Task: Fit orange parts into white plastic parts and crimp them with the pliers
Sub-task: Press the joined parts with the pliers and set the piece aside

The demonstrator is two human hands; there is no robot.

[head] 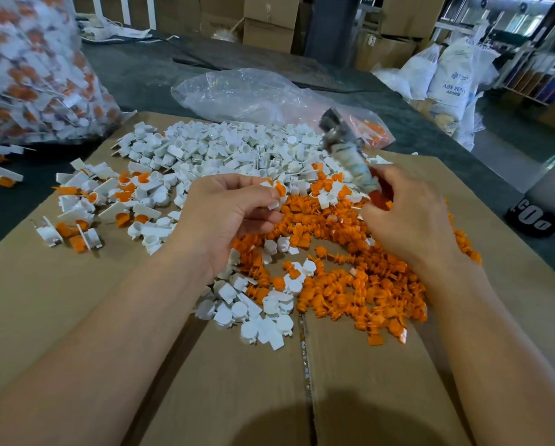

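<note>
Landmark: cardboard (76, 317), laid flat as the work surface.

Off its far-left corner: a large bag (34, 75), packed with what look like white-and-orange assemblies. Judged to be finished stock. A few strays (4, 177) of the same kind lie on the dark table just beside the cardboard's left edge.

Left part of the cardboard: done pile (86, 201), a loose scatter of white tabs with orange showing in them. Probably fitted. Whether they are crimped cannot be told from here.

Far half, centre: white parts (224, 149), a big heap, untouched.

Above the centre: left hand (234, 214), fingers curled, pinching one piece (277, 194) at the fingertips. It is a white part with orange seated in it.

Centre to right: orange parts (366, 278), a dense heap with some white ones mixed in along its near-left edge.

Over that heap: right hand (411, 220), closed round the red grip of the pliers (347, 149). The tool is blurred, with its head pointing up and away, well clear of the piece. How the jaws stand cannot be told.

Beyond the far-right edge: clear bag (253, 91), mostly slack, with a little orange inside.

Progress: the piece in hand looks fitted, and its crimp looks not yet made. The bag suggests much is done, but both heaps remain large, so much is left.
</note>
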